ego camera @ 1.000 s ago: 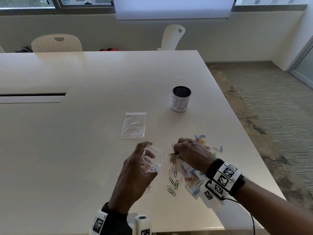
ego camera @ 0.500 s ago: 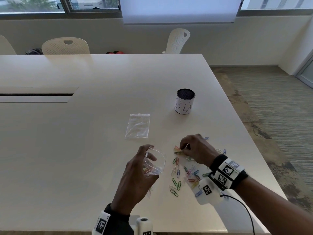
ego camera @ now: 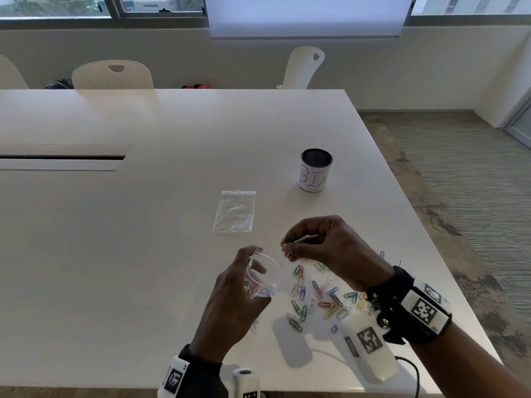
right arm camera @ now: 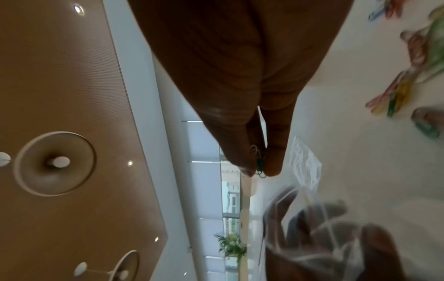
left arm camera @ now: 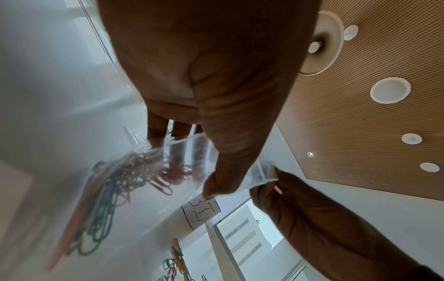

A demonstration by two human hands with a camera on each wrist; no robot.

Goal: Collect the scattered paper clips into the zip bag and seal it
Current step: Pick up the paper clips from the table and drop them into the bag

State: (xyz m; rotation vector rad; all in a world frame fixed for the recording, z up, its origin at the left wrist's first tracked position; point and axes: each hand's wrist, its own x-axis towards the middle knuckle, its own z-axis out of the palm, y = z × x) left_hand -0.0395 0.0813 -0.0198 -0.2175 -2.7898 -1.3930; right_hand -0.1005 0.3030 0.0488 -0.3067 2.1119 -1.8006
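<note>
My left hand holds a clear zip bag above the white table, mouth held open, thumb inside the rim. Several coloured paper clips lie in its bottom. My right hand is raised just right of the bag's mouth and pinches a few paper clips between thumb and forefinger, a green one among them. Several loose coloured clips lie scattered on the table below and beside my right wrist.
A second, flat zip bag lies on the table beyond my hands. A black mesh cup with a white label stands further back right. The table's right edge runs close to the clips. White chairs stand behind the table.
My right hand has lifted off the clip pile with clips pinched in it and moved up and left toward the bag's mouth. The left hand has kept the bag open.
</note>
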